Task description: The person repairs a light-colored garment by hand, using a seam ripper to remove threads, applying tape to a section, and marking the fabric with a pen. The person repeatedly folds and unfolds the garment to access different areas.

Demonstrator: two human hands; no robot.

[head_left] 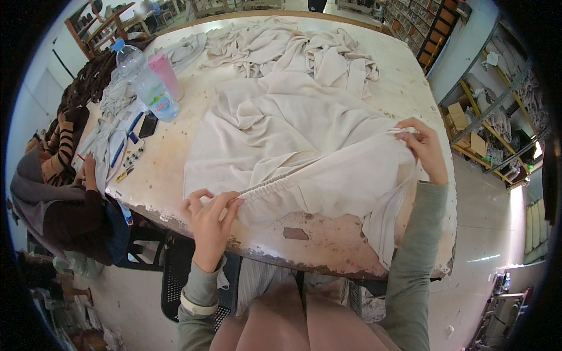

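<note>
A cream garment (336, 190) with a gathered elastic waistband lies spread across the table in front of me. At the waistband's left end, near the table's front edge, my left hand (211, 222) is closed, pinching the fabric between thumb and fingers. Farther off to the right, my right hand (426, 146) pinches the other end of the band. Between my two hands the top edge runs in a slanting, fairly straight line, with gathers showing on the left half. Loose folds lie behind the band, and a narrow part hangs toward the front edge at right.
Crumpled cream cloth (287, 50) is heaped at the table's far side. A water bottle (146, 82), pink tumbler (166, 76) and phone (148, 125) stand or lie at left. Another person (64, 205) sits at the left edge, handling cloth. Shelving (486, 117) stands at right.
</note>
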